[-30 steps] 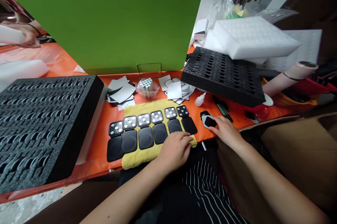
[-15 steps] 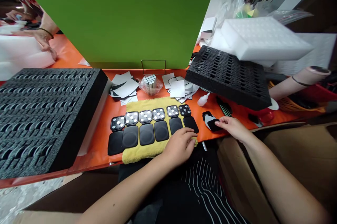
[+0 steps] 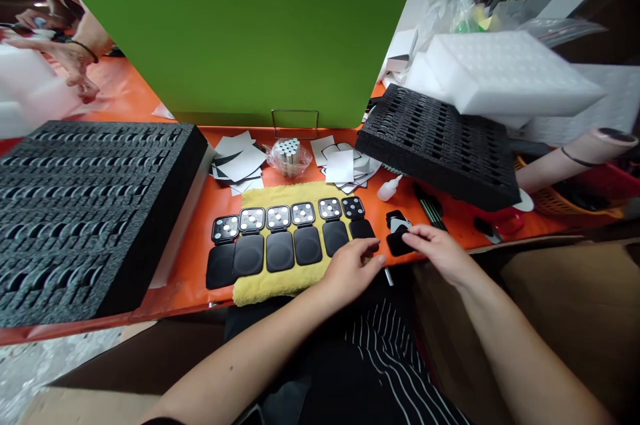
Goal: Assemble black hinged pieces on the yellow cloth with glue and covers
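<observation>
A row of black hinged pieces [image 3: 279,251] lies opened out on a yellow cloth [image 3: 273,288]. Their upper squares carry several round, mostly light discs, and the lower halves are smooth rounded pads. My left hand [image 3: 350,270] hovers by the rightmost piece [image 3: 361,229], thumb and fingers apart, with nothing in them. To the right, my right hand [image 3: 443,252] has thumb and fingers closed on the edge of a flat black rounded-square piece [image 3: 397,244]. Behind that piece, a grey-white panel [image 3: 399,224] and another dark part [image 3: 395,215] partly show.
Black slotted foam trays stand at left [image 3: 175,198] and right [image 3: 435,152]. Behind the cloth lie paper cards [image 3: 243,162], a bag of metal cylinders [image 3: 289,157] and a small white bottle [image 3: 389,189]. A green panel [image 3: 240,32] rises behind. Another person's hand [image 3: 80,65] is at far left.
The black piece at my right hand has shifted slightly left and flatter, exposing more of the grey-white panel. My left hand has moved a little right, its thumb spreading toward that piece.
</observation>
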